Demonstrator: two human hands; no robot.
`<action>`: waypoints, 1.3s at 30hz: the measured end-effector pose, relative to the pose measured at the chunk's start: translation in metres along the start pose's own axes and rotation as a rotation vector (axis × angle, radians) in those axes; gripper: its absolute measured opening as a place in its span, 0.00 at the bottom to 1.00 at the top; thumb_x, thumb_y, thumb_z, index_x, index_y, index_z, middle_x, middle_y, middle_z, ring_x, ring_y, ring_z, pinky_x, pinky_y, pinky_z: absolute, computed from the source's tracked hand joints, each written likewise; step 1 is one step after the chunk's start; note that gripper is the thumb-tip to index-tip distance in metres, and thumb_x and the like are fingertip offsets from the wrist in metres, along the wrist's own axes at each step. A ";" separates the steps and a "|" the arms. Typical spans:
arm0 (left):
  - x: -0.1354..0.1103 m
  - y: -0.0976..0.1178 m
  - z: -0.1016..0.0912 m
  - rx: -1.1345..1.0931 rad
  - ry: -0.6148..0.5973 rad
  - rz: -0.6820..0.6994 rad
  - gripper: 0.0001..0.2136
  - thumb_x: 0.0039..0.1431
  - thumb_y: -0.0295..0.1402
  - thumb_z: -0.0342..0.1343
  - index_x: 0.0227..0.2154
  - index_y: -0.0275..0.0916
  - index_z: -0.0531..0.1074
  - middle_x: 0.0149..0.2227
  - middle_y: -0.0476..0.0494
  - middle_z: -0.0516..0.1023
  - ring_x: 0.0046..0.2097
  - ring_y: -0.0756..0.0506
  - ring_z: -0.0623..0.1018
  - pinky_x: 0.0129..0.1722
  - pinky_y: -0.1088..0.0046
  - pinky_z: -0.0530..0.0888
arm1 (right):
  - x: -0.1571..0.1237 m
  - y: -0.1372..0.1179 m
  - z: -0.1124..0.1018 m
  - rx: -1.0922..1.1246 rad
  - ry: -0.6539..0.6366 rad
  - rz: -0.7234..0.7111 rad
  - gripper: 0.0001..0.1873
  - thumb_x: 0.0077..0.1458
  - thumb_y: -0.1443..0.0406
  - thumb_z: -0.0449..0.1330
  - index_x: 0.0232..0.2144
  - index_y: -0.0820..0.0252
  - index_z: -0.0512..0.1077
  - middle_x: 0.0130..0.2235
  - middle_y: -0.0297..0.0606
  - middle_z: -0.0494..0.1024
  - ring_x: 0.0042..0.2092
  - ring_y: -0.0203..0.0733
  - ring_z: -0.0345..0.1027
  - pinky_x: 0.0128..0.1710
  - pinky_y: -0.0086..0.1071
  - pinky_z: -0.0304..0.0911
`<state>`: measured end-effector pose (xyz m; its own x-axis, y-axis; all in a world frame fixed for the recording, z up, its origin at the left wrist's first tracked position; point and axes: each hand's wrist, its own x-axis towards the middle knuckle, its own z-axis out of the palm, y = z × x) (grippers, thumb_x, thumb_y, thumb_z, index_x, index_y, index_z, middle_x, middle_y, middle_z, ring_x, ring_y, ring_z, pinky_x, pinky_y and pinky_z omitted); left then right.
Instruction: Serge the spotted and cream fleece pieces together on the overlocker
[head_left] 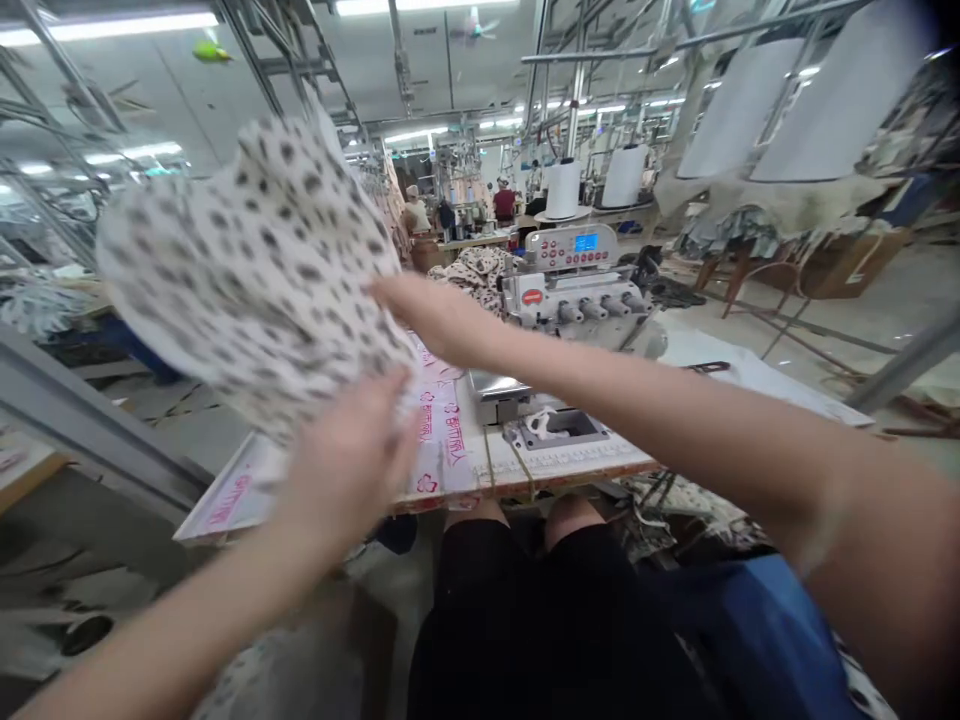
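A white fabric piece with dark spots (277,250) is lifted in the air over the left part of the sewing table, blurred by motion. My left hand (352,450) grips its lower edge with curled fingers. Higher up, my right hand (435,315) pinches the fabric's right edge, the arm stretched across to the left. Just right of the hands stands an overlock sewing machine (570,290) with a lit blue display. Printed plastic sheeting (442,440) covers the table under the fabric.
More spotted fabric (476,272) is heaped behind the machine. White thread cones (562,188) stand beyond it, with larger cones (739,110) at upper right. A metal post (97,420) slants at left. A person in red (504,203) is far off.
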<state>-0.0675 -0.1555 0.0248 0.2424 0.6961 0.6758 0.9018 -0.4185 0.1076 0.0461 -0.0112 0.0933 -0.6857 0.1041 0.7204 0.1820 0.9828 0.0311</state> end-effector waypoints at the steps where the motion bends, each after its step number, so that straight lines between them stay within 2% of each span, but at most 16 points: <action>1: -0.009 0.005 0.024 -0.045 -0.078 -0.023 0.19 0.55 0.33 0.51 0.50 0.37 0.60 0.44 0.37 0.70 0.43 0.41 0.72 0.45 0.59 0.70 | -0.029 0.003 0.016 0.078 -0.108 0.050 0.19 0.53 0.69 0.48 0.49 0.65 0.63 0.46 0.37 0.70 0.44 0.33 0.68 0.40 0.27 0.60; 2: -0.019 0.009 0.049 -0.139 -0.191 -0.057 0.21 0.54 0.32 0.52 0.51 0.37 0.60 0.42 0.38 0.71 0.39 0.43 0.73 0.41 0.62 0.73 | -0.059 0.004 0.030 0.151 -0.206 0.108 0.20 0.50 0.73 0.53 0.47 0.60 0.65 0.50 0.37 0.69 0.43 0.36 0.69 0.39 0.28 0.62; 4: -0.037 0.013 0.090 -0.424 -0.435 -0.145 0.24 0.52 0.30 0.54 0.53 0.37 0.57 0.42 0.39 0.71 0.32 0.48 0.74 0.34 0.71 0.75 | -0.115 0.002 0.048 0.181 -0.251 0.184 0.23 0.45 0.79 0.54 0.44 0.57 0.68 0.53 0.37 0.66 0.42 0.40 0.70 0.37 0.29 0.65; 6: -0.047 0.009 0.109 -0.585 -0.479 -0.239 0.23 0.52 0.29 0.54 0.52 0.38 0.59 0.44 0.40 0.70 0.34 0.50 0.75 0.35 0.74 0.74 | -0.162 -0.004 0.052 0.184 -0.217 0.314 0.25 0.47 0.80 0.51 0.47 0.58 0.65 0.52 0.43 0.66 0.45 0.45 0.68 0.38 0.33 0.66; 8: -0.046 -0.003 0.107 -0.605 -0.411 -0.254 0.14 0.55 0.29 0.51 0.45 0.39 0.67 0.42 0.44 0.72 0.38 0.50 0.74 0.38 0.74 0.73 | -0.196 -0.010 0.050 0.185 -0.139 0.485 0.21 0.51 0.77 0.48 0.47 0.59 0.64 0.45 0.45 0.71 0.44 0.47 0.68 0.39 0.37 0.65; 11: -0.026 -0.027 0.085 -0.511 -0.230 -0.175 0.07 0.57 0.30 0.49 0.34 0.39 0.72 0.35 0.46 0.74 0.38 0.49 0.73 0.38 0.74 0.71 | -0.223 -0.017 0.050 0.217 -0.037 0.687 0.12 0.54 0.72 0.49 0.39 0.55 0.66 0.37 0.42 0.73 0.39 0.48 0.68 0.37 0.39 0.65; 13: -0.008 -0.043 0.073 -0.393 -0.111 -0.150 0.07 0.57 0.30 0.49 0.33 0.37 0.71 0.35 0.46 0.74 0.38 0.49 0.73 0.40 0.73 0.70 | -0.225 -0.020 0.058 0.251 -0.006 0.751 0.09 0.55 0.70 0.50 0.37 0.54 0.66 0.37 0.40 0.73 0.38 0.46 0.69 0.35 0.37 0.65; 15: 0.007 -0.059 0.071 -0.245 -0.080 -0.181 0.08 0.57 0.32 0.49 0.36 0.37 0.71 0.38 0.45 0.74 0.41 0.47 0.72 0.44 0.70 0.68 | -0.219 -0.020 0.071 0.285 0.014 0.786 0.08 0.57 0.67 0.49 0.37 0.55 0.66 0.36 0.39 0.74 0.36 0.44 0.69 0.33 0.35 0.65; 18: 0.019 -0.083 0.081 -0.107 -0.252 -0.294 0.13 0.54 0.37 0.50 0.40 0.37 0.70 0.42 0.42 0.73 0.44 0.43 0.71 0.45 0.65 0.67 | -0.202 -0.020 0.092 0.314 0.020 0.864 0.08 0.56 0.62 0.52 0.38 0.58 0.67 0.31 0.37 0.73 0.31 0.40 0.68 0.29 0.32 0.63; 20: 0.019 -0.096 0.089 -0.134 -0.449 -0.334 0.14 0.52 0.37 0.50 0.39 0.36 0.70 0.41 0.42 0.73 0.43 0.42 0.72 0.43 0.64 0.68 | -0.193 -0.020 0.102 0.308 0.023 0.893 0.09 0.54 0.61 0.54 0.36 0.60 0.67 0.27 0.35 0.71 0.28 0.39 0.65 0.26 0.30 0.61; 22: 0.016 -0.103 0.091 -0.183 -0.540 -0.336 0.10 0.52 0.34 0.49 0.35 0.37 0.70 0.37 0.44 0.73 0.39 0.44 0.72 0.39 0.67 0.69 | -0.189 -0.021 0.108 0.298 0.038 0.879 0.07 0.53 0.63 0.54 0.34 0.60 0.67 0.26 0.34 0.69 0.27 0.39 0.64 0.26 0.29 0.59; 25: 0.006 -0.104 0.080 -0.183 -0.382 -0.263 0.05 0.48 0.26 0.46 0.29 0.37 0.66 0.31 0.47 0.70 0.35 0.47 0.69 0.35 0.71 0.66 | -0.190 -0.024 0.108 0.295 0.084 0.781 0.05 0.54 0.67 0.52 0.32 0.60 0.67 0.27 0.36 0.68 0.30 0.40 0.62 0.29 0.30 0.58; 28: -0.004 -0.099 0.064 -0.153 -0.203 -0.130 0.08 0.44 0.20 0.44 0.26 0.36 0.63 0.30 0.46 0.65 0.35 0.48 0.66 0.34 0.72 0.64 | -0.192 -0.028 0.104 0.248 0.130 0.624 0.07 0.54 0.69 0.49 0.32 0.61 0.67 0.29 0.39 0.67 0.34 0.42 0.61 0.32 0.33 0.58; 31: -0.013 -0.096 0.058 -0.115 -0.109 -0.058 0.09 0.42 0.18 0.43 0.25 0.36 0.60 0.29 0.46 0.62 0.33 0.49 0.64 0.32 0.72 0.62 | -0.192 -0.031 0.102 0.210 0.124 0.556 0.08 0.56 0.69 0.49 0.33 0.62 0.67 0.30 0.41 0.67 0.35 0.44 0.60 0.33 0.35 0.59; 36: -0.017 -0.095 0.062 -0.116 -0.117 -0.072 0.11 0.39 0.16 0.42 0.25 0.37 0.58 0.28 0.47 0.61 0.32 0.49 0.63 0.31 0.73 0.61 | -0.182 -0.033 0.102 0.231 0.154 0.507 0.08 0.55 0.67 0.52 0.39 0.63 0.67 0.36 0.44 0.68 0.40 0.45 0.60 0.39 0.38 0.59; 39: -0.012 -0.094 0.061 -0.149 -0.180 -0.096 0.09 0.43 0.18 0.45 0.27 0.37 0.60 0.29 0.47 0.62 0.32 0.49 0.64 0.31 0.73 0.62 | -0.173 -0.032 0.104 0.235 0.156 0.475 0.10 0.57 0.67 0.51 0.41 0.62 0.67 0.37 0.44 0.69 0.40 0.45 0.59 0.39 0.38 0.59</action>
<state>-0.1329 -0.0890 -0.0383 0.2299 0.8237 0.5183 0.8643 -0.4176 0.2804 0.0853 -0.0448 -0.1047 -0.4502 0.5384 0.7123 0.2719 0.8425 -0.4650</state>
